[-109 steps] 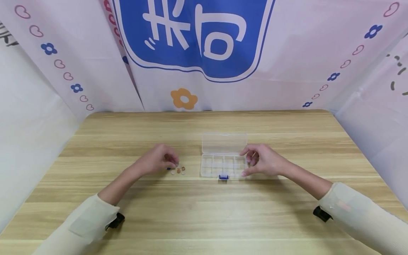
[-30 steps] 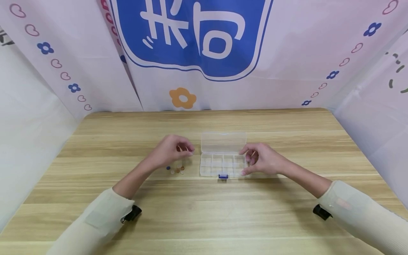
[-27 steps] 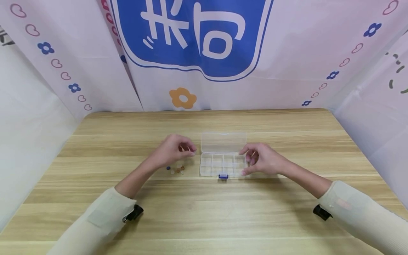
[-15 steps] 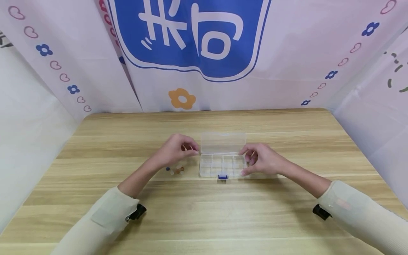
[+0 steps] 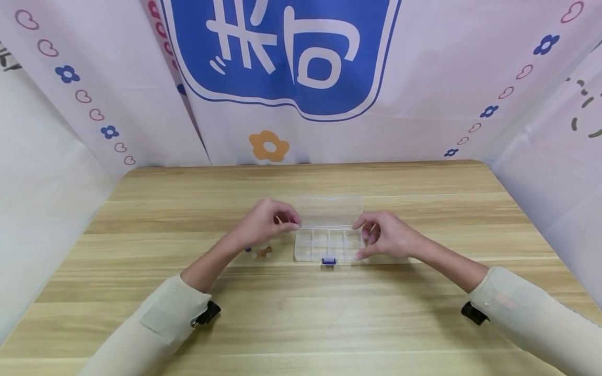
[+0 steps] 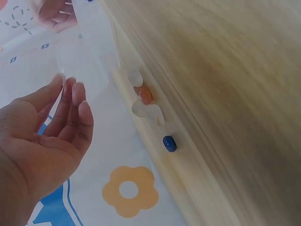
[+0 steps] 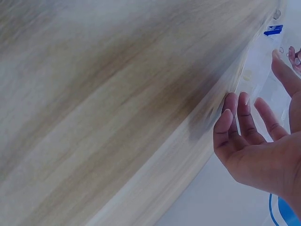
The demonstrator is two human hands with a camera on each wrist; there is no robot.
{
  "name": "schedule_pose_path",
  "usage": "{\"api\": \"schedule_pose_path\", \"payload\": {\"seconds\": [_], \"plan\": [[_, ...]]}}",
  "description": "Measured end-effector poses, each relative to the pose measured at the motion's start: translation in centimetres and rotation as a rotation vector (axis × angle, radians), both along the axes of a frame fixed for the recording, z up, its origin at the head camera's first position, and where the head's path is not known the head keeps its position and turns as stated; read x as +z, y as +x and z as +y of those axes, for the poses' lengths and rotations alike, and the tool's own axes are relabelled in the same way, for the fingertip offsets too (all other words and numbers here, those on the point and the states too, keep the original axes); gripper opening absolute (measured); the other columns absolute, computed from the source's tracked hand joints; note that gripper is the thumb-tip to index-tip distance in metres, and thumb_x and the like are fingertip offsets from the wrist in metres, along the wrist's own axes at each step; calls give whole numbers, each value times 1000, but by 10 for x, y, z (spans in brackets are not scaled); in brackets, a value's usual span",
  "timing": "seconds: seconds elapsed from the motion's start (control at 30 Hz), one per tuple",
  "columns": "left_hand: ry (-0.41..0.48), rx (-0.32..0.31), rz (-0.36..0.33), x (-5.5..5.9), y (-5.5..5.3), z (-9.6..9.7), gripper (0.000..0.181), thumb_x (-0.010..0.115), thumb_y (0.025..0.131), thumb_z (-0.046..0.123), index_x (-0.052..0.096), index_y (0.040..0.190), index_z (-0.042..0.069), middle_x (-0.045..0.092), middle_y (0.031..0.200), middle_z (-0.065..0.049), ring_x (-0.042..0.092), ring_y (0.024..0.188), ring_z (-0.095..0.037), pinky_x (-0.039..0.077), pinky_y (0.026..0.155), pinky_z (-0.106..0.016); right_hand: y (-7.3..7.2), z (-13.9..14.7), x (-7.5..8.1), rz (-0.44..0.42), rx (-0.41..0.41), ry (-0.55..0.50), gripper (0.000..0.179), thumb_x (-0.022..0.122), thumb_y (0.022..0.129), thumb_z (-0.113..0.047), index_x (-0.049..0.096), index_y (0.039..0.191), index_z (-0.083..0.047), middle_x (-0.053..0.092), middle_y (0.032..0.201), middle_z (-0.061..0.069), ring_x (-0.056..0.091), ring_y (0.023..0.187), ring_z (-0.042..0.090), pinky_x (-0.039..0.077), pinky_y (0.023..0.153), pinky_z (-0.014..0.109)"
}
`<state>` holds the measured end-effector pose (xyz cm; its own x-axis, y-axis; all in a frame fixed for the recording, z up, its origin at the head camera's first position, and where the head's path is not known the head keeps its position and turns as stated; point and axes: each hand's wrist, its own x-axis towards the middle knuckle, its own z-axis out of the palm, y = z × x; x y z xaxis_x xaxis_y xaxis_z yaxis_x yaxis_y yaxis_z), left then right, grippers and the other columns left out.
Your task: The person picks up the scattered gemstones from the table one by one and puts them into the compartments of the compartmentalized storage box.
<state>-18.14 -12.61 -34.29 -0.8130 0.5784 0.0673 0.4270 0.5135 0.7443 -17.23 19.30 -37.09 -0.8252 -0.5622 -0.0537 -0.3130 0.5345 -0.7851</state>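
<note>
In the head view, a clear plastic compartment box [image 5: 328, 244] lies with its lid [image 5: 329, 209] raised at the back and a blue latch [image 5: 328, 261] in front. My left hand [image 5: 268, 222] is over its far left corner, thumb and index fingertips together. A small pale bead shows between those fingertips in the right wrist view. My right hand [image 5: 388, 235] holds the box's right end, thumb at the near corner, index at the far one. Left of the box lie several small beads: a dark blue bead [image 6: 170, 143], an orange bead [image 6: 145, 95] and clear beads [image 6: 155, 114].
The wooden table [image 5: 301, 318] extends on all sides of the box. Behind it hangs a white cloth [image 5: 423, 104] printed with a blue sign and flowers. Both sleeves carry black wrist devices, such as the left one [image 5: 207, 313].
From the bead pile, my left hand has risen and moved right to the box's far left corner. My right hand and the box have stayed in place.
</note>
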Motion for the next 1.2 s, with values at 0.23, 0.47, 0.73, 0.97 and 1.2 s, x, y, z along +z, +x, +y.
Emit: {"api": "schedule_pose_path", "payload": {"seconds": [0.23,0.47,0.73,0.97,1.2], "plan": [[-20,13,6,2,0,5,4,75,94,4,76,98,2,73,88,-3,65,79,-15,57,75,-30,0,0,0,0,-4,-5,57,95,72,-9,66,118,6,63,89,10,60,74,17,54,69,24],[-2,-12,0,2,-1,10,5,72,97,4,75,100,1,74,92,-13,69,84,-30,58,78,-33,0,1,-2,0,-5,-11,56,96,72,-9,66,118,6,63,89,11,60,74,17,55,69,24],[16,-26,8,3,-2,16,6,71,98,4,74,100,-1,74,93,-15,68,82,-25,58,78,-36,-1,1,-2,9,4,-1,57,95,73,-11,66,119,5,63,89,10,60,74,17,54,69,25],[-8,-24,-12,1,-2,25,4,74,96,5,75,99,2,73,90,-6,66,80,-17,57,74,-28,-1,0,-1,11,3,4,57,96,73,-11,66,119,6,63,89,10,60,74,17,54,69,25],[5,-54,-8,-1,-2,34,4,75,94,3,76,97,1,74,88,-7,64,77,-11,57,73,-29,-1,0,-1,15,1,1,56,96,72,-10,67,117,6,62,88,10,60,74,17,54,69,25]]}}
